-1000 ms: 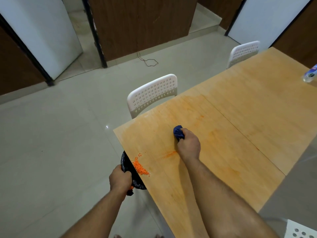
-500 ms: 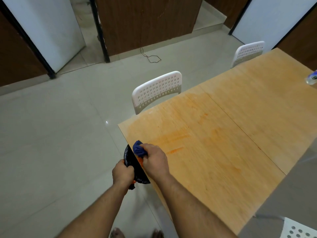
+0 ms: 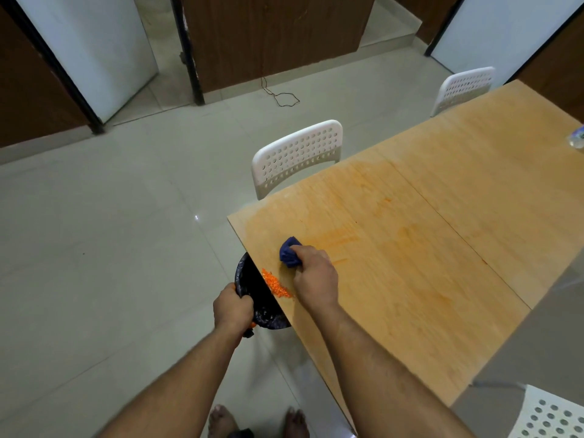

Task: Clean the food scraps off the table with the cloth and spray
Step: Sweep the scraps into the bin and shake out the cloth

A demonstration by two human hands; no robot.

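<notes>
Two hands: cloth (image 3: 290, 256) (right (image 3: 316, 277)), bin (image 3: 252, 297) (left (image 3: 233, 312)).

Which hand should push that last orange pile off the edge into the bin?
Right. The right hand already grips the blue cloth beside the orange scraps; the left hand holds the black-lined bin under the table edge.

One wooden table (image 3: 442, 235) is in view, with one bunched blue cloth (image 3: 289, 256) and one small pile of orange food scraps (image 3: 276, 284) on it. One bin lined with a black bag (image 3: 259, 301) sits at the table's edge. There are three white perforated chairs (image 3: 298, 156), one bottle (image 3: 576, 139) at the far right edge, two hands and two bare feet (image 3: 221, 420).
</notes>
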